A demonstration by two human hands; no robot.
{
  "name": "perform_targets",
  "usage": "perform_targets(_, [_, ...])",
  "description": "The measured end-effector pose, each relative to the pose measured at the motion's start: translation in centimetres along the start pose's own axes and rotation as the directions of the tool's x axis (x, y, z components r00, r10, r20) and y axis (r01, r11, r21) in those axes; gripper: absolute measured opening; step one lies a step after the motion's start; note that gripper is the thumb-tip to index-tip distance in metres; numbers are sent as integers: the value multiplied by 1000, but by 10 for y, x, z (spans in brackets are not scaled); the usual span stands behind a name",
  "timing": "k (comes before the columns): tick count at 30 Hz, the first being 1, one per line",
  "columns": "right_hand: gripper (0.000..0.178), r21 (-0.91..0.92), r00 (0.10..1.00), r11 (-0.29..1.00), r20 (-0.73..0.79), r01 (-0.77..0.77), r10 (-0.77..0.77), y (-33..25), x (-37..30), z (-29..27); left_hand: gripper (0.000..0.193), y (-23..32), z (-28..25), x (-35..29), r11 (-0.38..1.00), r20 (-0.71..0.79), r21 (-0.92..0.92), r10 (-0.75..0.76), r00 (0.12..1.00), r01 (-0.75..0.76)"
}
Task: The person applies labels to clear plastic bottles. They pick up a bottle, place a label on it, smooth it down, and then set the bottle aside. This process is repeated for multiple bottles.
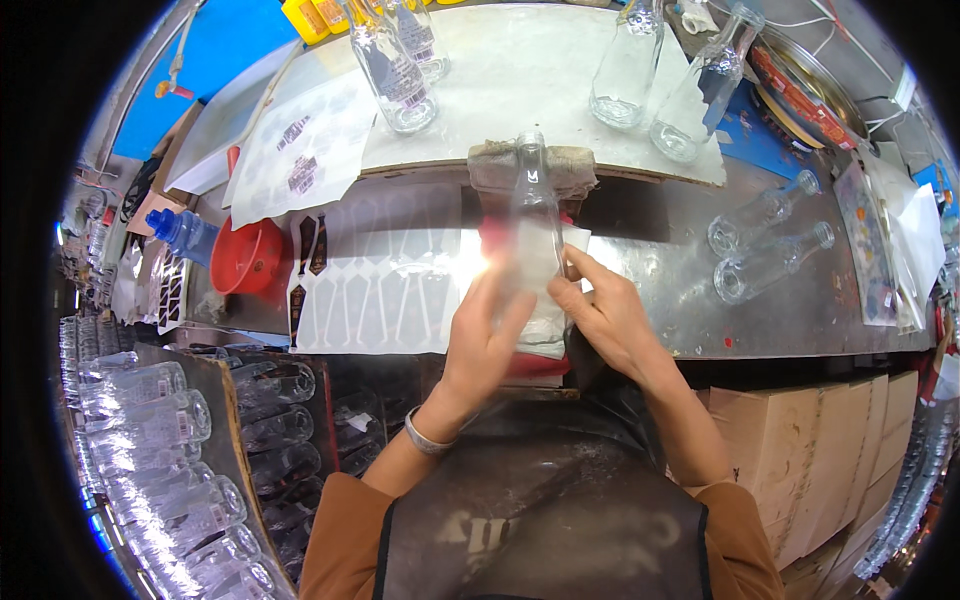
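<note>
Nearest, at the lower edge: dark apron bib (545, 520), worn and smudged, over rust-brown sleeves; its print is too blurred to make out. Metal bangle (428, 438) on the left wrist.

Both hands raised over the counter edge. Left hand (487, 335) flat, fingers together, pressed against the near side of a clear glass bottle (535, 225). Right hand (607, 315) cupped around the bottle's right side, fingers curled onto it. Bottle stands neck up between them, its body blurred and washed out by glare; whether a label sits on it cannot be told. Something red (497, 240) behind the bottle, mostly hidden.

Lower left: rack of clear empty bottles (150, 440) lying on their sides, cut off by the rim. Lower right: brown cardboard cartons (810, 450), stacked.

Grey metal counter (660, 290), scuffed, reflective. On it a white backing sheet of peel-off labels (385, 290), mostly emptied, a few dark ones left. Red plastic bowl (248, 257) to the left. Two clear bottles lying on their sides (765, 240) to the right.

Farther: pale board (520, 80) bearing upright clear bottles (655, 85); tops cropped.
</note>
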State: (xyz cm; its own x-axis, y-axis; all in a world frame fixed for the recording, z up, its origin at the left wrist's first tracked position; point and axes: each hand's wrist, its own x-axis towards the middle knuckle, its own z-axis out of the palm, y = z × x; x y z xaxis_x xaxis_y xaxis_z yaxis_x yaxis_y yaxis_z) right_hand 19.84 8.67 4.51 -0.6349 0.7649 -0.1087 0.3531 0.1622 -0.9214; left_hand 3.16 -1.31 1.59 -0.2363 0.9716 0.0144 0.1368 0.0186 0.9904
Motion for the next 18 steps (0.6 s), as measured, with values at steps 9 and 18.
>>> perform_targets(9, [43, 33, 999, 999, -44, 14, -13, 32, -15, 7, 61, -5, 6, -3, 976, -75, -219, -29, 997, 12])
perform_targets(18, [36, 278, 985, 954, -91, -116, 146, 53, -30, -20, 72, -90, -185, 2, 291, -567, 814, 205, 798, 503])
